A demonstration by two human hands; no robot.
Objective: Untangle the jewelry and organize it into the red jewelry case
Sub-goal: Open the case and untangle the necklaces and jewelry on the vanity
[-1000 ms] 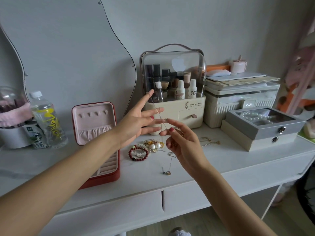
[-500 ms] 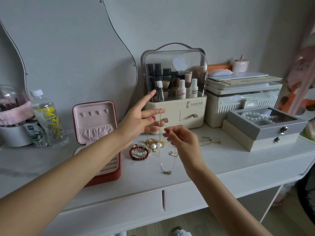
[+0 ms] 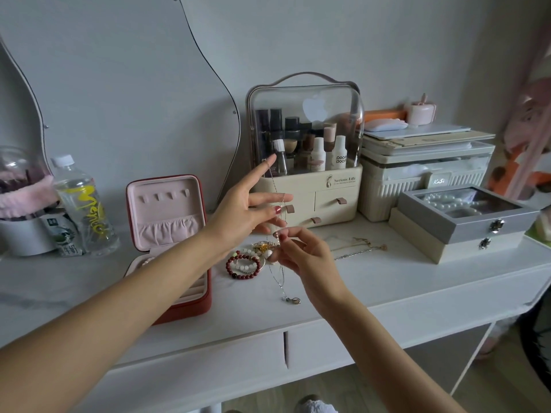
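Note:
The red jewelry case stands open at the left of the white dresser top, its pink lid upright. My left hand is raised with fingers spread straight, and a thin silver necklace chain is draped over its fingers. Just below it, my right hand pinches that chain between thumb and fingertips. The chain hangs down to its pendant, which lies on the dresser. A tangled pile with a red bead bracelet, white beads and gold pieces lies under my hands.
More thin necklaces lie to the right of the pile. Behind stand a clear-lidded cosmetics organizer, a white storage box and a grey jewelry box with pearls. A water bottle stands at the left.
My right hand has dropped a little lower and nearer the pile, its fingertips closing on the chain. My left hand stays spread with the chain over it.

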